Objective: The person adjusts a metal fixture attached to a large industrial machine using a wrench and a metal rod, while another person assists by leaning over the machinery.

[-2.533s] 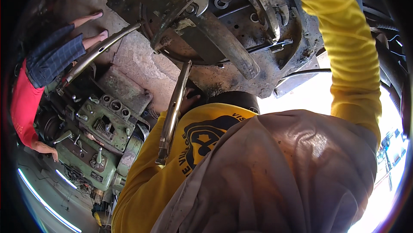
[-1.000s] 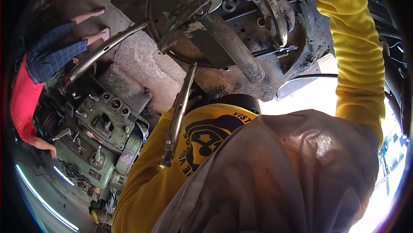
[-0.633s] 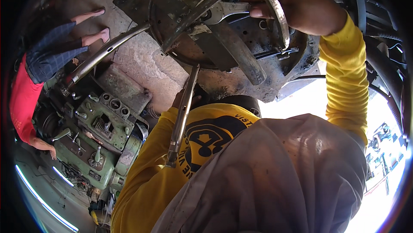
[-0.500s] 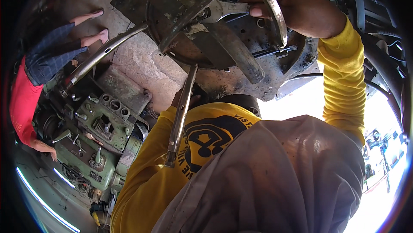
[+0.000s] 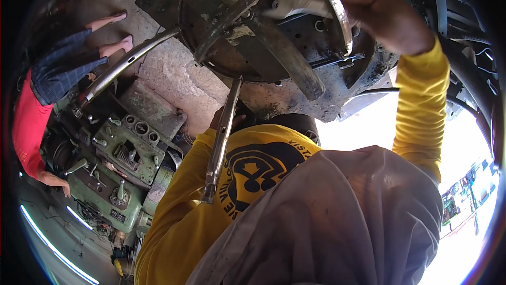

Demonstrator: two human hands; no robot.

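My right hand [image 5: 387, 20], blurred by motion, is closed round the end of a metal wrench [image 5: 303, 5], partly behind a curved metal strip. The wrench's head lies near a bolt [image 5: 246, 14] on a dark, round metal assembly [image 5: 211, 32] with flat crossing bars [image 5: 284, 56]; whether it touches the bolt I cannot tell. Only part of my left hand [image 5: 216, 120] shows, below the assembly and behind a slim metal strip [image 5: 224, 137]. Its fingers are hidden.
A green workshop machine [image 5: 113, 195] with levers stands at the left. Beside it is a person in a red top [image 5: 31, 127], one hand at the machine. Another bent strip [image 5: 129, 61] juts out left. Dark hoses and metal parts [image 5: 469, 74] line the right edge.
My right hand has moved to the right and the wrench has shifted with it, away from the bolt. My left hand has stayed about where it was.
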